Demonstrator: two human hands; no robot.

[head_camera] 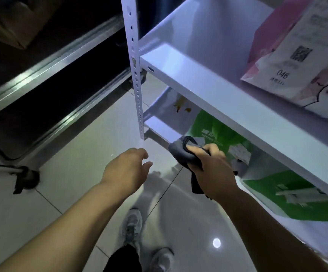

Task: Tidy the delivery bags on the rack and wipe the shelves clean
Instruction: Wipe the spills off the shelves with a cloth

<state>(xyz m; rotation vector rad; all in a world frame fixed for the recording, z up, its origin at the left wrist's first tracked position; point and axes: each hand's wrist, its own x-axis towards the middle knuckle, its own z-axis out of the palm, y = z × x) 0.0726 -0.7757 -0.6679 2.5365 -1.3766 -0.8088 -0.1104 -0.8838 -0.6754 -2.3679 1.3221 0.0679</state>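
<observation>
Below the front edge of the upper shelf of a white metal rack, the right hand grips a bunched grey cloth. Its fingers are curled tight round the cloth, and a dark tail of it hangs under the wrist. The cloth is held just in front of the lower shelf, near its left corner; whether it touches the metal cannot be told. The left hand hangs in the air near the foot of the perforated upright post, its fingers loosely bent and holding nothing.

On the upper shelf, towards the right, a pink-and-white delivery bag stands with a receipt numbered 046 on its face. On the lower shelf a green delivery bag lies just behind the cloth, and a second green bag lies further right. Yellow-orange marks show at the back left of that shelf. Grey trainers stand on the glossy tiled floor.
</observation>
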